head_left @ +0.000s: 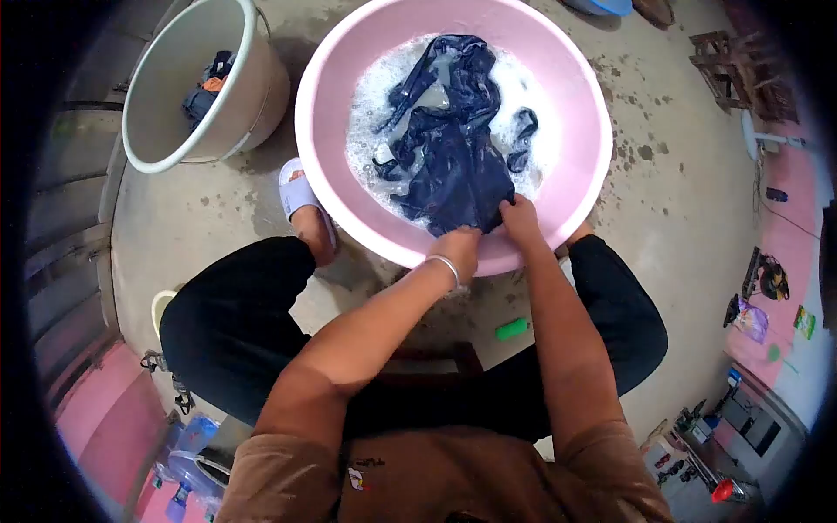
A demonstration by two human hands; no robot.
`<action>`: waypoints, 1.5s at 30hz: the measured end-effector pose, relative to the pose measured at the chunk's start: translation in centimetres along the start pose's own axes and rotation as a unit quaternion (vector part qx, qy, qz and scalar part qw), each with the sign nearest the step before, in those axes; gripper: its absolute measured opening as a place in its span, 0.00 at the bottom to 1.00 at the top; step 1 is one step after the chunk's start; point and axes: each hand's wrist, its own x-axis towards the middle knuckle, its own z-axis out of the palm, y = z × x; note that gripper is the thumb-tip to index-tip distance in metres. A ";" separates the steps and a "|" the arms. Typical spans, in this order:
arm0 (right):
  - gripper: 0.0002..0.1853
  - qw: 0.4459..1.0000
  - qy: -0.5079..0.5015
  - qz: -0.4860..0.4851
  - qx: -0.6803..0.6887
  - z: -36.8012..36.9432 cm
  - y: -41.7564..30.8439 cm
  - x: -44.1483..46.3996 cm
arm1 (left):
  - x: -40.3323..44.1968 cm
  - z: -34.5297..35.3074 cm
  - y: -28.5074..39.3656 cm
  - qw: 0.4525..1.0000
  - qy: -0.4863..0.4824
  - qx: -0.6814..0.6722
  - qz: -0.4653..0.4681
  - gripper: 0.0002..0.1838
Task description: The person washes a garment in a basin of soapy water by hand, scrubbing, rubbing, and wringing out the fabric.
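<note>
A dark navy garment (458, 157) lies wet and crumpled in the soapy water (370, 113) of a wide pink basin (324, 131). Near the basin's front rim, my left hand (458, 247), with a silvery bangle on its wrist, is closed on the garment's near edge. Just to its right, my right hand (520, 218) pinches the same edge with curled fingers. Between the two hands the cloth is spread fairly flat. Its far part sits bunched among the suds, and the fingertips of my left hand are partly hidden.
A pale bucket (144, 144) holding some clothes stands left of the basin. My foot in a lilac slipper (296, 193) is beside the basin. A green object (512, 329) lies on the concrete floor between my knees. A wooden stool (732, 65) is at the far right.
</note>
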 end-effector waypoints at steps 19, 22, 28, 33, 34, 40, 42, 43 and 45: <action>0.20 0.824 -0.205 0.010 0.528 -5.8 -9.6 -4.1 | 1.2 -1.9 -1.1 0.809 0.210 -0.536 -0.120 0.03; 0.23 0.875 -0.190 0.012 0.445 -7.9 -12.5 -4.7 | 0.4 -4.2 -0.8 0.855 0.313 -0.385 -0.148 0.16; 0.21 0.902 -0.223 -0.077 0.362 -14.1 -19.2 -7.4 | -0.8 -9.4 2.0 0.921 0.351 -0.164 0.037 0.11; 0.31 0.970 -0.167 -0.169 -0.047 -21.2 -17.8 -7.3 | -1.7 -17.9 0.5 0.891 0.253 -0.377 0.015 0.10; 0.34 0.967 -0.167 -0.169 -0.092 -22.3 -17.7 -8.5 | -3.5 -20.1 3.7 0.856 0.245 -0.455 0.034 0.11; 0.12 0.952 -0.073 -0.275 -0.115 -23.1 -15.1 -7.9 | -6.0 -27.5 10.3 0.986 0.033 -0.148 0.068 0.11; 0.04 0.955 -0.043 -0.294 -0.020 -23.5 -15.7 -8.1 | -6.2 -28.7 10.9 0.966 0.057 -0.239 0.080 0.10; 0.04 0.954 -0.039 -0.296 -0.012 -23.0 -16.1 -7.5 | -6.1 -29.0 11.2 0.935 0.075 -0.334 0.094 0.10; 0.04 0.853 -0.072 -0.242 0.457 -20.4 -17.3 -6.4 | -4.3 -27.9 12.0 0.835 0.096 -0.525 0.134 0.10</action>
